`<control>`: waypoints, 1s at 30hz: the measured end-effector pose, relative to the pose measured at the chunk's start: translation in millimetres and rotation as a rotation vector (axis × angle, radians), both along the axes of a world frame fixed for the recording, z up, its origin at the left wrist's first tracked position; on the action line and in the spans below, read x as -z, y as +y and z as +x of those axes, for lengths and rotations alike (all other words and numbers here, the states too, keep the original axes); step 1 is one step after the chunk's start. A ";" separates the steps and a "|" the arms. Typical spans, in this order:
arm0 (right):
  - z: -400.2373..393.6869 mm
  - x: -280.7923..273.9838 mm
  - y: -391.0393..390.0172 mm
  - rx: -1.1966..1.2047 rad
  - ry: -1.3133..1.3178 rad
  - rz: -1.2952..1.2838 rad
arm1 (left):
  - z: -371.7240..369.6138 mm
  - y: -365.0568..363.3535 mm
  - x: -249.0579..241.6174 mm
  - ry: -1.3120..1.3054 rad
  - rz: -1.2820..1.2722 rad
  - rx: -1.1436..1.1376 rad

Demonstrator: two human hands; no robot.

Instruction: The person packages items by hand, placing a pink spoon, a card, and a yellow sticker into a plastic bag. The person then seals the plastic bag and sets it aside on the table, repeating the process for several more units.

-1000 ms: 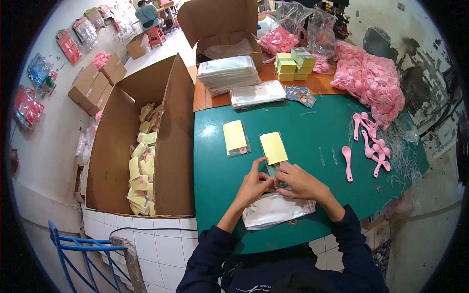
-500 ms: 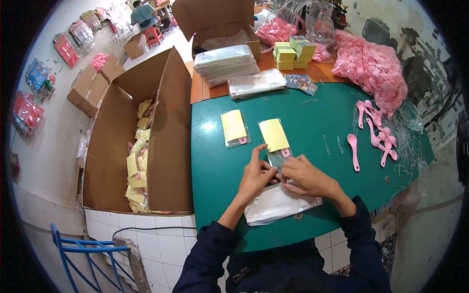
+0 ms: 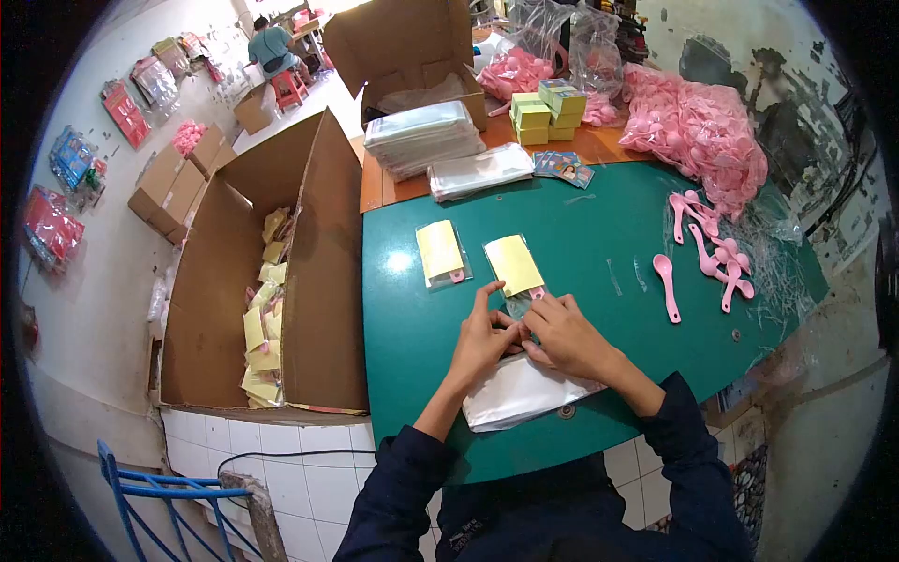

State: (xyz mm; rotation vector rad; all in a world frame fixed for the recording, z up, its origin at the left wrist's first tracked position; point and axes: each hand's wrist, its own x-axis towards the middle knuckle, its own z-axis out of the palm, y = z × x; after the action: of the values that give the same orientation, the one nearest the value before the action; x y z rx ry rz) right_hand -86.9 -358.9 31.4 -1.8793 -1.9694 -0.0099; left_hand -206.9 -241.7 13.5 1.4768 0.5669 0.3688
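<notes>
On the green table lies a clear plastic bag holding a yellow card [image 3: 515, 267] and a pink spoon, whose handle end [image 3: 537, 293] shows below the card. My left hand [image 3: 484, 339] is closed at the bag's lower end, its index finger stretched up to the card's corner. Meeting it there, my right hand [image 3: 568, 339] pinches the same end; the fingers hide the exact grip. Under both wrists rests a stack of clear bags [image 3: 524, 395]. Another filled bag with a yellow card [image 3: 440, 251] lies to the left.
Loose pink spoons [image 3: 667, 288] lie on the right, near a big bag of spoons [image 3: 698, 136]. Bag stacks [image 3: 421, 140], small card boxes [image 3: 532, 117] and picture cards [image 3: 567, 169] sit at the back. A large carton [image 3: 323, 281] of filled bags stands left. Another person [image 3: 272, 47] sits far behind.
My right hand's fingers have drawn in against my left at the bag's lower end. My left hand keeps nearly the same pose. The whole view has shifted slightly.
</notes>
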 end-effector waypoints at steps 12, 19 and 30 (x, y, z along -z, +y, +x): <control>4.8 -0.1 -0.9 -0.081 0.075 -0.048 | 0.1 -1.6 -3.3 0.044 0.080 -0.044; 67.6 -49.4 -37.8 -0.170 0.586 -0.100 | -1.8 -0.2 -5.0 0.011 -0.079 -0.033; 258.2 -89.6 -140.7 0.880 -0.043 0.002 | -3.7 8.8 -8.7 -0.037 -0.301 0.061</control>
State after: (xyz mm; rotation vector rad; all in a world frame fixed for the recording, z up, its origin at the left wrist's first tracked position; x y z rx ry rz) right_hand 171.2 -499.6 120.9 -2.5876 -1.0119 -0.3023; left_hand -210.6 -232.8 22.2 1.1923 0.5222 0.2496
